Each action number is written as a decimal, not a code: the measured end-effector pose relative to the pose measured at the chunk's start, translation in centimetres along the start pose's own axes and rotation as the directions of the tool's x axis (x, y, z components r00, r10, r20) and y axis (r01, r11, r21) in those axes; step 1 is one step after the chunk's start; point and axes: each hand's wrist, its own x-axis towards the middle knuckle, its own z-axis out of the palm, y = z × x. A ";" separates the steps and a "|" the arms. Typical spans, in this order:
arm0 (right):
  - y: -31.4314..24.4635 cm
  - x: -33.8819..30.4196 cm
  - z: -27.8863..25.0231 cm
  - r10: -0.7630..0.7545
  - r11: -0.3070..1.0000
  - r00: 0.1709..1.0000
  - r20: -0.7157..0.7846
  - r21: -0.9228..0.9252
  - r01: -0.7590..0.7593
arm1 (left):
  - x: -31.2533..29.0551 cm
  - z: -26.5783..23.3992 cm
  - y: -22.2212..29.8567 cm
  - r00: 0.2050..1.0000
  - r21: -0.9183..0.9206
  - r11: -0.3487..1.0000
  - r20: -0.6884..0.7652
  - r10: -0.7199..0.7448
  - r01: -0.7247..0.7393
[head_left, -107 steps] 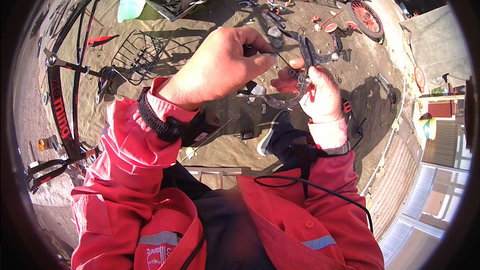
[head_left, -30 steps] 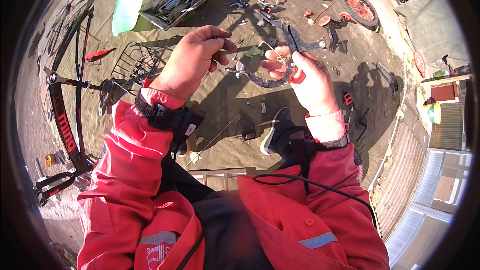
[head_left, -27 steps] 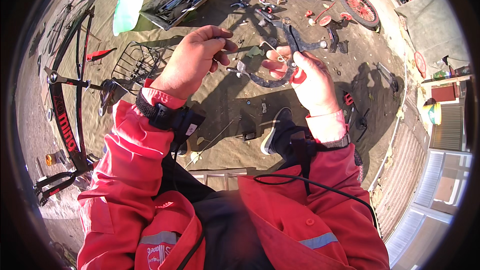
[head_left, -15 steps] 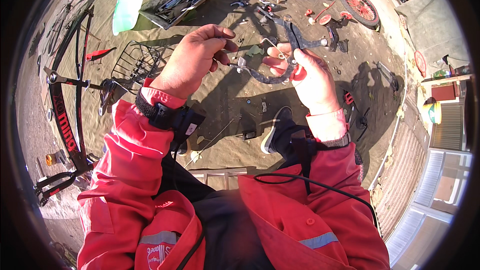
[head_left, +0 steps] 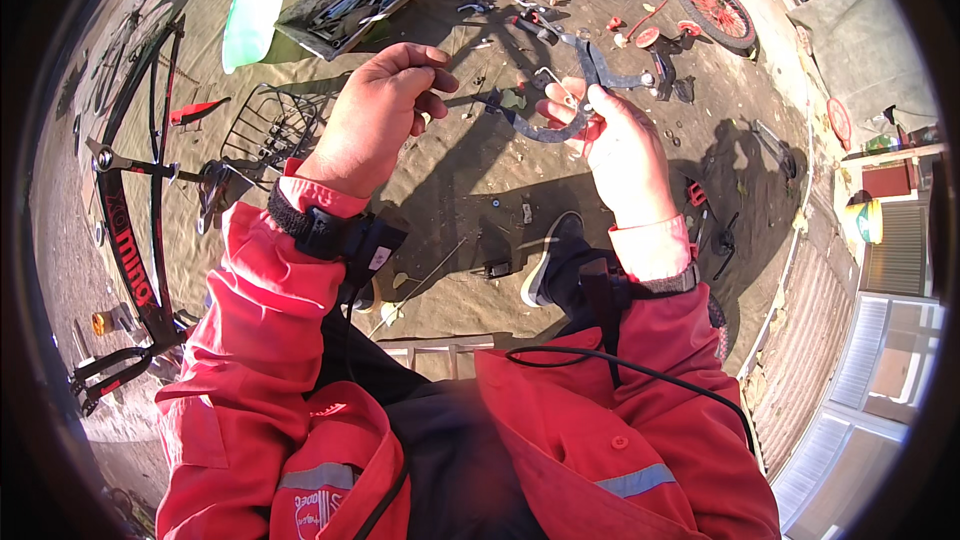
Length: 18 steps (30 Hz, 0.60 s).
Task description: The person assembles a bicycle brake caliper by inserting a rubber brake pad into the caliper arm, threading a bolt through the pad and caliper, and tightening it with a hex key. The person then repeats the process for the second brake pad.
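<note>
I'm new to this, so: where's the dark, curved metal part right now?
In the head view, the dark, curved metal part is in the upper middle, held in the person's right hand, with the left hand to its left.

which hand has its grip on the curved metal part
The right hand, which holds the curved dark metal part; the left hand is apart from it, farther left.

metal bracket (head_left: 545, 134) in gap between hands (head_left: 372, 110)
</note>
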 end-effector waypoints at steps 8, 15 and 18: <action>0.5 0.3 -0.4 -0.019 0.996 0.996 -0.091 0.084 0.026 | 0.0 0.1 -0.1 1.000 0.010 1.000 0.012 -0.010 0.009; 0.4 0.3 -0.2 -0.011 0.997 0.993 -0.116 0.073 0.020 | 0.0 0.1 -0.2 1.000 0.014 1.000 0.016 -0.012 0.012; 0.4 0.4 -0.2 -0.007 0.998 0.991 -0.131 0.057 0.015 | 0.0 0.2 -0.2 1.000 0.018 1.000 0.019 -0.017 0.016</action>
